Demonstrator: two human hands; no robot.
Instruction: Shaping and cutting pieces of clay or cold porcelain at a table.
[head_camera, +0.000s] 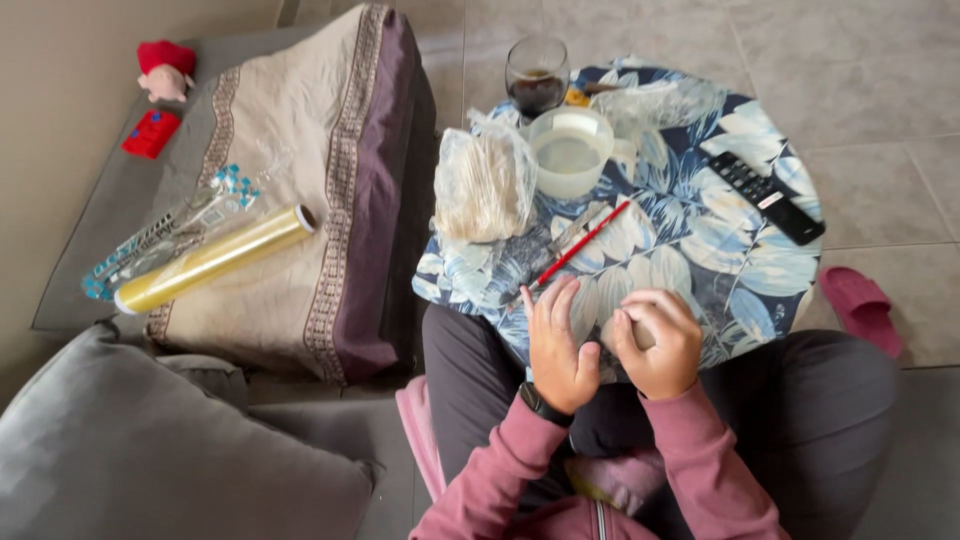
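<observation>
Right hand (660, 345) grip curled around a small pale lump (643, 335) at the surface (700, 240) edge. Left hand (558, 345) spread flat beside it, near the red pen (580, 245).

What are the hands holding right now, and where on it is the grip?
The right hand is curled around a small pale object, mostly hidden by the fingers; what it is cannot be told. The left hand rests flat beside it and holds nothing.

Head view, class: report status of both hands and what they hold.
Left hand open, flat on table edge. Right hand curled round small pale lump. Red pencil just beyond fingers.
</observation>
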